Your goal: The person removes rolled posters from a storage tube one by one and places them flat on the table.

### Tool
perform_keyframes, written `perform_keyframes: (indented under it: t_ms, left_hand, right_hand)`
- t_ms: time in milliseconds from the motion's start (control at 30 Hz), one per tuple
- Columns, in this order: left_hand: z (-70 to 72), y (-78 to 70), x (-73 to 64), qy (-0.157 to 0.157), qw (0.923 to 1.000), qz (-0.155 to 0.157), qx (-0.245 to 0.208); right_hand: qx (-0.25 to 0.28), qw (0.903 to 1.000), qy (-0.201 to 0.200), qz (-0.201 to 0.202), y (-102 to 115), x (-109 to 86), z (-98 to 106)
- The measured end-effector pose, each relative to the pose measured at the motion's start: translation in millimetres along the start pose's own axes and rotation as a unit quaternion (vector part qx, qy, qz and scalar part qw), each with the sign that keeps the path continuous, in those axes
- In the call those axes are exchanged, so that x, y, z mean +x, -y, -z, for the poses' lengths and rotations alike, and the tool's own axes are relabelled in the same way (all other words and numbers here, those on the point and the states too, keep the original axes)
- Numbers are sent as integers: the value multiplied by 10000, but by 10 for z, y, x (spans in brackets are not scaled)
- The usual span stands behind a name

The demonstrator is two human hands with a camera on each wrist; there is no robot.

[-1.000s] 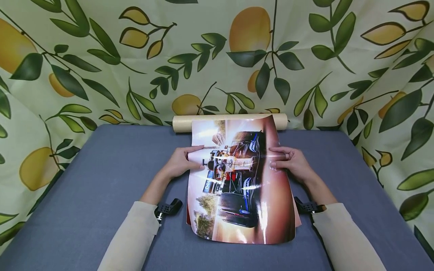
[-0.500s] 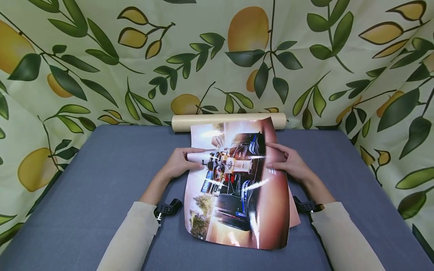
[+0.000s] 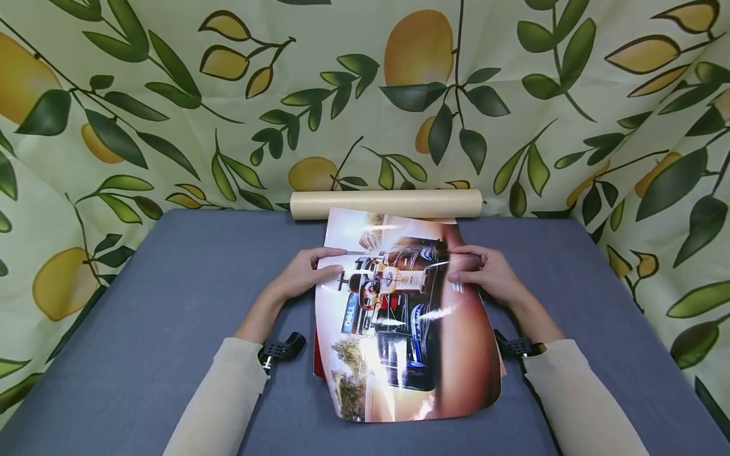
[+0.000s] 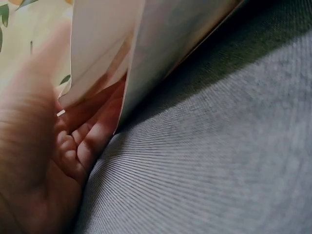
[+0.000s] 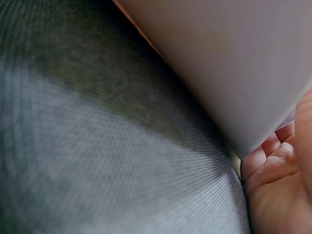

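A glossy race-car poster is held between both hands in the head view, its picture lying sideways and its lower end bowed. My left hand pinches the left edge, thumb on top and the other fingers partly hidden beneath. On the opposite edge, my right hand pinches in the same way. Another sheet with a red strip peeks out under the poster's lower left. In the left wrist view, curled fingers reach behind the paper edges. The right wrist view has the paper's pale underside beside the right hand's fingers.
A cream rolled tube lies across the back of the table, just beyond the poster's top edge. The table wears a grey-blue cloth. A curtain printed with leaves and fruit hangs behind and at both sides.
The poster's top edge has come down toward me, uncovering more of the tube. Its lower end swung left, then back right. Both hands stay almost in place at the edges.
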State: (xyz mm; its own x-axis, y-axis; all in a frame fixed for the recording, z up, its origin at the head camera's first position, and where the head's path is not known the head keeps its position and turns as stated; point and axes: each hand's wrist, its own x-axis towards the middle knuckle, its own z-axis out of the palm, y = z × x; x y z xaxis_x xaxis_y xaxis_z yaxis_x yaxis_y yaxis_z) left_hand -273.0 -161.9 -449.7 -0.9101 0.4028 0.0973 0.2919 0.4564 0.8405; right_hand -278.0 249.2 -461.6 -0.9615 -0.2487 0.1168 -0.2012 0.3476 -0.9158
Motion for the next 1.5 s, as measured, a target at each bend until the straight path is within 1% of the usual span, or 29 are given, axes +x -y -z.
perform_keyframes:
  t_ms: [100,233,267,333,500,633,733,800,867,967,1033,1100,1267,1333,1400,1500]
  left_hand:
    - [-12,16,5,-48,10000,70,23]
    - [-33,26,19,-167,9991,287,-281]
    - [-36,22,21,-207,9988,334,-294]
    - [-39,19,27,-276,9985,427,-195]
    - [-32,1,38,-368,9972,584,280]
    - [-37,-15,43,-366,9966,654,331]
    - [-42,-24,47,-380,9962,682,374]
    - [-47,-30,51,-425,9957,704,437]
    - [-53,-39,57,-511,9949,729,478]
    - [-63,-54,65,-625,9937,806,463]
    - [-66,-62,70,-682,9931,873,389]
    - [-69,-66,72,-709,9927,958,177]
    - [-76,-67,61,-897,9896,1099,-221]
    - [-86,-61,63,-1000,9885,1123,-186]
    - [-102,-66,64,-1117,9874,1115,-83]
    - [-133,-64,68,-1343,9862,962,72]
  right_hand:
    - [87,9999,127,-37,4,-3,1]
    - [182,9995,266,-75,8,-7,4]
    - [201,9993,292,-83,11,-9,5]
    - [262,9991,329,-84,13,-9,8]
    - [442,9984,337,-63,22,-12,14]
    - [519,9981,326,-34,19,-18,21]
    - [437,9986,300,-24,15,-20,28]
    - [256,9994,235,-70,12,-19,33]
    - [-39,9998,161,-112,17,-13,30]
    - [-388,9991,64,-127,33,2,17]
    - [-472,9988,3,-90,51,14,0]
    - [-385,9991,-99,-114,62,26,-12]
    - [56,9986,-344,-401,88,41,-35]
    - [119,9979,-394,-509,96,42,-48]
    - [41,9970,-505,-578,97,39,-64]
    - [-110,9948,-754,-680,91,38,-91]
